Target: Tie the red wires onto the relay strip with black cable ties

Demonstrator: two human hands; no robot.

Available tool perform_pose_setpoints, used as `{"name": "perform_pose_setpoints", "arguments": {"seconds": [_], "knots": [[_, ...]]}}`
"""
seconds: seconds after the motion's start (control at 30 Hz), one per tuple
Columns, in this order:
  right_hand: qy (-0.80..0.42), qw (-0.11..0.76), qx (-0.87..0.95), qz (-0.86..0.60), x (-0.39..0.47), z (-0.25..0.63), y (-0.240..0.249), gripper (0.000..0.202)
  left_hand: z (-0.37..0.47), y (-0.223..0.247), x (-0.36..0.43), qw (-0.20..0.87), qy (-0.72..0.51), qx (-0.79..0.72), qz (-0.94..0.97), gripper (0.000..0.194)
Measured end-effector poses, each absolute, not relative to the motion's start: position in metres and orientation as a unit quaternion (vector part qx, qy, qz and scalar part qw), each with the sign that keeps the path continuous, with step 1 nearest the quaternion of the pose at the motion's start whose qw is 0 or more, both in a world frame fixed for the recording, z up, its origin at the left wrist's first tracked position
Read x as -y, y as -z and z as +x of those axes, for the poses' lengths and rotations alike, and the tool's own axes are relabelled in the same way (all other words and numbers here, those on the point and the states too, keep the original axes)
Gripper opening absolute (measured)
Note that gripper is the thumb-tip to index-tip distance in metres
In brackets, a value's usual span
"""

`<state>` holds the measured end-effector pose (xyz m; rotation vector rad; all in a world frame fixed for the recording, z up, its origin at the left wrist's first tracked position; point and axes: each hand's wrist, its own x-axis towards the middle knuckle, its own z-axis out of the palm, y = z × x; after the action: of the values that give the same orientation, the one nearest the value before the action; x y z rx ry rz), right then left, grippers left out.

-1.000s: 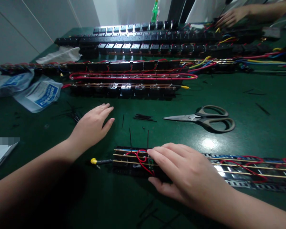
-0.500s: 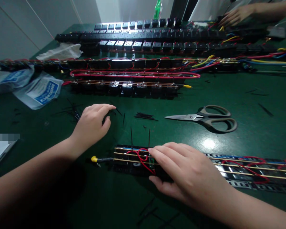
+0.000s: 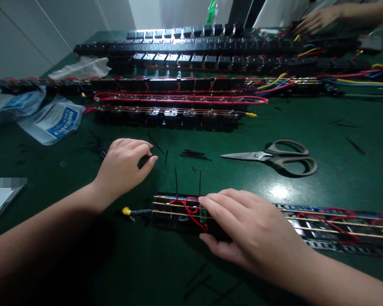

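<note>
My right hand (image 3: 252, 229) is wrapped over a long black strip assembly (image 3: 332, 225) with gold rods and red wires, near its left end. Two thin black ties (image 3: 200, 183) stick up from that end, and a yellow-tipped black lead (image 3: 126, 211) extends to its left. My left hand (image 3: 127, 163) hovers over the green table beside scattered black ties, its thumb and forefinger apart and nothing visible between them. A small bundle of black ties (image 3: 194, 154) lies to its right. Open-bladed or closed, the scissors (image 3: 268, 157) rest right of the bundle.
Several wired black assemblies (image 3: 178, 85) lie across the back of the green table (image 3: 322, 127). Plastic bags (image 3: 60, 121) are at the left, with a white object (image 3: 0, 204) below them. Another person's hand (image 3: 319, 20) is at the back right. Loose ties lie at the front.
My left thumb has moved slightly right and its fingertips have curled in a little. My right hand remains on the strip assembly.
</note>
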<state>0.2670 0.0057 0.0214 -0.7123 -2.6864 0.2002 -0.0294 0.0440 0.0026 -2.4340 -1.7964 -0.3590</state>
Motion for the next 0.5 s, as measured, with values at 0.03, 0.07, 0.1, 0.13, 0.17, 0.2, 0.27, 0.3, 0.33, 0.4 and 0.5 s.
{"name": "perform_pose_setpoints", "arguments": {"seconds": [0.03, 0.07, 0.1, 0.13, 0.17, 0.2, 0.27, 0.3, 0.33, 0.4, 0.5], "knots": [[-0.071, 0.178, 0.949, -0.252, -0.0055, 0.267, -0.0213, 0.034, -0.0294, -0.0028, -0.0443, 0.046, 0.118, 0.59, -0.798, 0.024], [-0.071, 0.179, 0.948, -0.252, -0.0052, 0.267, -0.0214, 0.034, -0.0294, -0.0028, -0.0446, 0.044, 0.12, 0.59, -0.797, 0.023], [-0.072, 0.18, 0.948, -0.252, -0.005, 0.267, -0.0217, 0.034, -0.0293, -0.0025, -0.045, 0.042, 0.123, 0.589, -0.798, 0.022], [-0.073, 0.179, 0.948, -0.252, -0.0048, 0.2671, -0.0221, 0.033, -0.0291, -0.0021, -0.0452, 0.04, 0.126, 0.585, -0.8, 0.021], [-0.074, 0.179, 0.948, -0.252, -0.0046, 0.2671, -0.0226, 0.033, -0.029, -0.0014, -0.0454, 0.037, 0.127, 0.579, -0.805, 0.022], [-0.074, 0.177, 0.948, -0.252, -0.0044, 0.2672, -0.0231, 0.033, -0.0289, -0.0006, -0.0454, 0.034, 0.126, 0.57, -0.811, 0.026], [-0.074, 0.175, 0.948, -0.254, -0.0042, 0.2674, -0.0241, 0.033, -0.0289, 0.0012, -0.0451, 0.028, 0.119, 0.553, -0.824, 0.035], [-0.074, 0.174, 0.948, -0.256, -0.0043, 0.2675, -0.0243, 0.033, -0.029, 0.002, -0.0449, 0.027, 0.115, 0.547, -0.829, 0.036], [-0.074, 0.174, 0.948, -0.257, -0.0044, 0.2676, -0.0245, 0.033, -0.0292, 0.0025, -0.0446, 0.028, 0.114, 0.543, -0.831, 0.035], [-0.074, 0.175, 0.948, -0.255, -0.005, 0.2676, -0.0243, 0.033, -0.0296, 0.0025, -0.044, 0.03, 0.121, 0.538, -0.834, 0.031], [-0.07, 0.176, 0.949, -0.251, -0.006, 0.2673, -0.0237, 0.034, -0.0294, 0.0002, -0.0435, 0.025, 0.138, 0.536, -0.832, 0.025]]}}
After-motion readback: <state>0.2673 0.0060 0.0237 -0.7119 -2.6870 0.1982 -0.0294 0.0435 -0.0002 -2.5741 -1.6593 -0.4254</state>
